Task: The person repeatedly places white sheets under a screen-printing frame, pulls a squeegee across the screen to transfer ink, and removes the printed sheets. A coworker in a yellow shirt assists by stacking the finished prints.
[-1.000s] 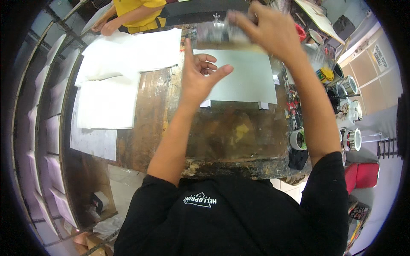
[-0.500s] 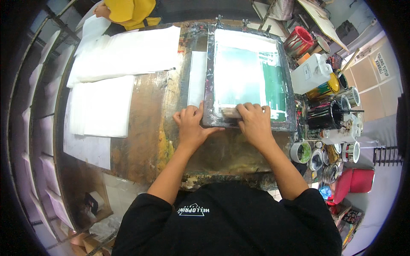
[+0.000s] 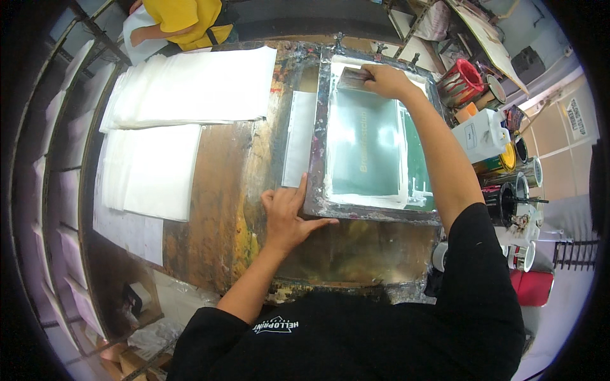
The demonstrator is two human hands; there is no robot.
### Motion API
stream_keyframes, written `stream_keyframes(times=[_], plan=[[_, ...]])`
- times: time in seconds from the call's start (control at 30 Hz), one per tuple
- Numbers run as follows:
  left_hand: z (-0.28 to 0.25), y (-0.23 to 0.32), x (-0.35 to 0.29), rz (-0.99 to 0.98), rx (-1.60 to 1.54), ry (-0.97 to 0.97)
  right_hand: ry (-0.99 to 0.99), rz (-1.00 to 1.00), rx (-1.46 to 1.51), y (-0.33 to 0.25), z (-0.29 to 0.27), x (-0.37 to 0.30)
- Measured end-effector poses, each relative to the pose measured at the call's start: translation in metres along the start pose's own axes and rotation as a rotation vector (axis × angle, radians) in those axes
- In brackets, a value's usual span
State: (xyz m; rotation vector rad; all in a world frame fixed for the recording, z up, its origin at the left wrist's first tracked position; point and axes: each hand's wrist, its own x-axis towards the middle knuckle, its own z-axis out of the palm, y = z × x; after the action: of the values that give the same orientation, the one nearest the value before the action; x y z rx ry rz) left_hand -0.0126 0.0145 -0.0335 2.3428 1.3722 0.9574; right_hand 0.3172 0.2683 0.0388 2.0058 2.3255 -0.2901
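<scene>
Squeegee (image 3: 354,79) has travelled from the near edge of the screen frame (image 3: 319,146) to its far end since half a second ago; the left hand (image 3: 286,219) has kept to the near left corner. Right hand (image 3: 387,81): fingers closed on the squeegee. Left hand: fingers spread, gripping nothing; contact with the frame cannot be confirmed. The frame lies lowered over the tabletop (image 3: 213,178), white ink (image 3: 365,200) along the borders of its green mesh (image 3: 362,171). Progress, as judged: the stroke's length appears covered, and faint lettering shows in the mesh. Left undone: the frame is not yet raised, so any result beneath cannot be inspected. One white sheet (image 3: 298,140) shows just beside the frame's left side. Farther left lie an upper paper stack (image 3: 197,86) and a lower paper stack (image 3: 155,168); whether printed or blank cannot be established.
</scene>
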Motion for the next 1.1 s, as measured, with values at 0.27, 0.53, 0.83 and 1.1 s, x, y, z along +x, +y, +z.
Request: stream_keyframes(times=[0.27, 0.53, 0.83, 1.1], plan=[[0.003, 0.0, -0.003, 0.045, -0.041, 0.021, 0.287, 0.04, -0.127, -0.043, 0.037, -0.072], [0.002, 0.0, -0.004, 0.034, -0.046, 0.019, 0.235, -0.051, -0.06, -0.128, 0.043, -0.256], [-0.033, 0.059, 0.064, -0.06, -0.678, 0.272, 0.891, -0.053, -0.157, -0.146, -0.047, -0.253], [0.024, -0.019, 0.049, -0.193, 0.172, 0.127, 0.826, 0.003, -0.044, -0.125, -0.162, -0.2]])
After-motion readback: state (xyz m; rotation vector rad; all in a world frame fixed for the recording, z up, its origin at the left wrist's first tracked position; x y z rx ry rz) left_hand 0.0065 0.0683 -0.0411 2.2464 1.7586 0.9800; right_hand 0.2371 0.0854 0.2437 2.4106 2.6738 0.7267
